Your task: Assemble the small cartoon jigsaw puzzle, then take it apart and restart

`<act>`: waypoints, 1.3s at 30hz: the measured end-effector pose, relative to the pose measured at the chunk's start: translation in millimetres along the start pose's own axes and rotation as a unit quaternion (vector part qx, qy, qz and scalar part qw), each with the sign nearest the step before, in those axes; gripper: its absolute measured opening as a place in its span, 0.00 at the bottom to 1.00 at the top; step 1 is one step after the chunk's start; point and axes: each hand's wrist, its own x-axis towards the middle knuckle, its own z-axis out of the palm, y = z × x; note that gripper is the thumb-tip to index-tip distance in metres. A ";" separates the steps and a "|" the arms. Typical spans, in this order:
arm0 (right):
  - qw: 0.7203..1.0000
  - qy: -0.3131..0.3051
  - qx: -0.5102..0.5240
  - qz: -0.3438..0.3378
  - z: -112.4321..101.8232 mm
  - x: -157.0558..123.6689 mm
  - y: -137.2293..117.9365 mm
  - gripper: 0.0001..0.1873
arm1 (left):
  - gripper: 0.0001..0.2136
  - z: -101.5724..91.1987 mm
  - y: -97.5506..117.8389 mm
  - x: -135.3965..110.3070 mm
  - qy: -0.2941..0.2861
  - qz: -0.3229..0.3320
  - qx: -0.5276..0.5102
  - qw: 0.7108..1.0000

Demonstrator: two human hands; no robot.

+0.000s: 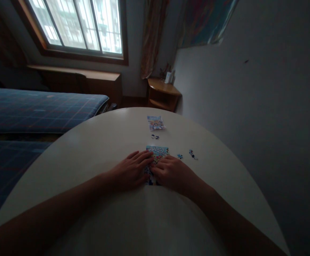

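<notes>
A colourful, partly covered jigsaw puzzle (157, 150) lies on the white round table (112, 137) in front of me. Flat along its left side rests my left hand (132, 170), fingers stretched out and the tips on the puzzle. My right hand (173, 172) is over the puzzle's right side with its fingers curled together and pressed down; whatever is under the fingertips is hidden. Just right of the puzzle sits a loose bluish puzzle piece (180, 156). Farther right is a small cluster of puzzle pieces (193, 155). Beyond the puzzle lie a few dark puzzle pieces (155, 137).
A printed picture sheet or packet (155, 123) lies toward the table's far side. To the left is a bed with a blue plaid mattress (37, 110). A wooden corner cabinet (163, 87) stands behind the table, and a pale wall (250, 99) runs along the right.
</notes>
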 end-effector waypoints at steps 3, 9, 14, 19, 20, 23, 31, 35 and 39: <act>1.000 0.000 -0.001 0.000 0.2 0.1 -0.6 0.04 | 0.24 -2.1 0.9 0.3 -0.002 0.003 0.005 1.000; 1.000 0.011 0.006 0.014 2.6 -0.5 -1.0 0.02 | 0.25 0.1 -1.5 -1.0 0.004 0.005 0.009 1.000; 1.000 0.019 0.014 0.013 3.6 -0.9 -1.6 0.03 | 0.20 8.3 -7.7 -0.6 0.014 -0.006 0.001 1.000; 0.999 0.021 0.033 0.027 6.1 -3.1 -2.4 0.03 | 0.18 9.8 -8.2 -0.3 0.033 -0.003 -0.008 0.999; 0.998 0.026 0.040 0.033 7.0 -3.9 -2.2 0.04 | 0.18 9.9 -8.1 -0.4 0.037 -0.004 -0.009 0.999; 0.995 0.052 0.071 0.042 9.3 -6.6 -0.1 0.05 | 0.18 10.4 -8.4 -0.8 0.044 0.002 -0.014 0.999; 0.995 0.089 0.050 0.013 10.0 -7.5 1.9 0.08 | 0.18 10.1 -7.7 -0.3 0.037 -0.001 -0.011 0.999; 0.993 0.118 0.014 -0.004 12.2 -6.3 -0.3 0.10 | 0.18 9.4 -6.7 0.1 0.035 -0.006 -0.012 0.999; 0.990 0.142 0.011 -0.008 13.7 -6.7 1.5 0.11 | 0.19 7.1 -6.5 0.0 0.021 -0.012 -0.017 1.000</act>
